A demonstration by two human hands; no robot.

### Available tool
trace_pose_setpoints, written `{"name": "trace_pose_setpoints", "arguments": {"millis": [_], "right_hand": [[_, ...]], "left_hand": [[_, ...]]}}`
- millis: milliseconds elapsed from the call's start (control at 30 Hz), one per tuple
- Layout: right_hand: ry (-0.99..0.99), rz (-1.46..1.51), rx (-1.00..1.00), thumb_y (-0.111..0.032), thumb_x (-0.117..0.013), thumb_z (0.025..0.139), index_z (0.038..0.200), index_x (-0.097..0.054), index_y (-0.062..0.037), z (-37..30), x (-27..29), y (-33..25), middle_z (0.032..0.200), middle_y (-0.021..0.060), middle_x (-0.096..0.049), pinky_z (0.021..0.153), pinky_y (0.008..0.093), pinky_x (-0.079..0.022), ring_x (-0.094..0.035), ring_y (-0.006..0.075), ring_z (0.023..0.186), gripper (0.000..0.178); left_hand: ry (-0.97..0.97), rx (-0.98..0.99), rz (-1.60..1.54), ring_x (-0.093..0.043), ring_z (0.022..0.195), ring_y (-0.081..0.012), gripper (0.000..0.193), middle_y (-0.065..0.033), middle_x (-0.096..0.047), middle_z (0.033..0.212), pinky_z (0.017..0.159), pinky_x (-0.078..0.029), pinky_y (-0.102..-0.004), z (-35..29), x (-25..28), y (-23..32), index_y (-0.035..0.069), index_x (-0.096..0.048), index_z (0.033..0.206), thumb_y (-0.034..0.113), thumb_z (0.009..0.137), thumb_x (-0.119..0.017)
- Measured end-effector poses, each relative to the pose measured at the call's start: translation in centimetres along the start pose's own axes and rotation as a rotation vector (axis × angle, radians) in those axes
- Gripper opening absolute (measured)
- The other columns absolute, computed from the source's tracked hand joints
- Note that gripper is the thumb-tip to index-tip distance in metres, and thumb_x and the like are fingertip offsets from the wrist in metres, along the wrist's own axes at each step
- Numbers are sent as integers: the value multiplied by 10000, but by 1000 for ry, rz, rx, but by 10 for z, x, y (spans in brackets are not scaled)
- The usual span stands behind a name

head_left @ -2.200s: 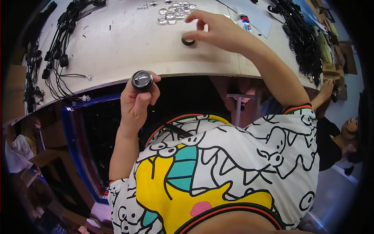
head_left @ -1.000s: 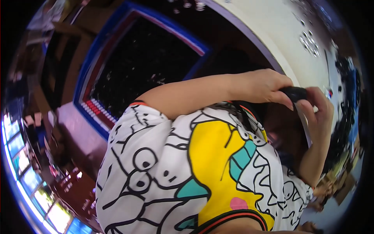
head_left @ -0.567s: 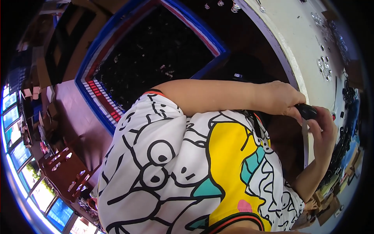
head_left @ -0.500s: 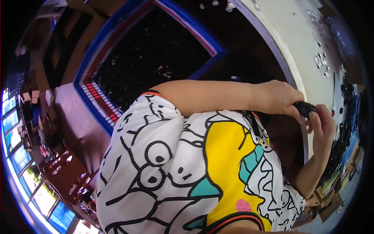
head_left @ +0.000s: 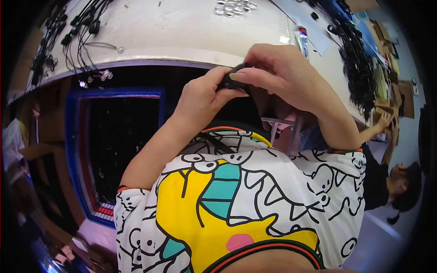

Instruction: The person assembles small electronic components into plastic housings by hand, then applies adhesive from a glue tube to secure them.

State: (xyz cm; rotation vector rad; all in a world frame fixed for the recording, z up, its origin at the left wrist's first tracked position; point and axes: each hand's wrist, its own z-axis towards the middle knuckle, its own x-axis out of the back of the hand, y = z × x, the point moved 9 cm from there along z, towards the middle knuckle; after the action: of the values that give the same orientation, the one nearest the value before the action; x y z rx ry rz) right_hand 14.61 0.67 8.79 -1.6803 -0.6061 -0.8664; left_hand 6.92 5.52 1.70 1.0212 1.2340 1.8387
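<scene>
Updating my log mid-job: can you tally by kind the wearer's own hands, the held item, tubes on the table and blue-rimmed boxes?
Own hands, left hand and right hand: 2
Black held item: 1
Tube: 1
Blue-rimmed box: 1
Total: 5

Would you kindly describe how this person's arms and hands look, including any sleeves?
The left hand and right hand are bare. The forearms are uncovered too, below short sleeves in white with black cartoon-like lines and reddish edging at the cuffs.

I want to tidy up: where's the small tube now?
The tube lies on the table, upper right in the head view, just beyond the right hand, with a black cable bundle farther right.
</scene>
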Motion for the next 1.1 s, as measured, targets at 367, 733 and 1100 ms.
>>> {"name": "trace_pose_setpoints", "arguments": {"millis": [367, 733, 1100], "right_hand": [[167, 694, 73, -212, -497, 864, 1054, -453, -31, -6, -27, 30, 898, 44, -517, 752, 227, -423, -497, 105, 851, 266], [160, 675, 46, -200, -440, 881, 935, -486, -16, -41, -88, 29, 756, 117, -543, 629, 304, -447, -551, 218, 668, 197], [299, 629, -133, -207, -494, 830, 832, -569, -32, -106, 52, 50, 667, 20, -545, 586, 242, -418, -492, 71, 638, 190]], "left_hand": [[216, -24, -776, -276, 513, -62, 285, 19, -340, 602, 473, -234, -216, 21, 23, 13, 48, -459, 1015, 308, 897, -455], [514, -17, -987, -216, 479, -37, 270, 56, -279, 588, 421, -201, -189, 48, 47, 14, 79, -434, 1000, 329, 899, -442], [129, -16, -877, -456, 1058, -218, 659, -147, -393, 1259, 909, -354, -303, 61, 11, 49, 87, -243, 1315, 546, 855, -349]]}}
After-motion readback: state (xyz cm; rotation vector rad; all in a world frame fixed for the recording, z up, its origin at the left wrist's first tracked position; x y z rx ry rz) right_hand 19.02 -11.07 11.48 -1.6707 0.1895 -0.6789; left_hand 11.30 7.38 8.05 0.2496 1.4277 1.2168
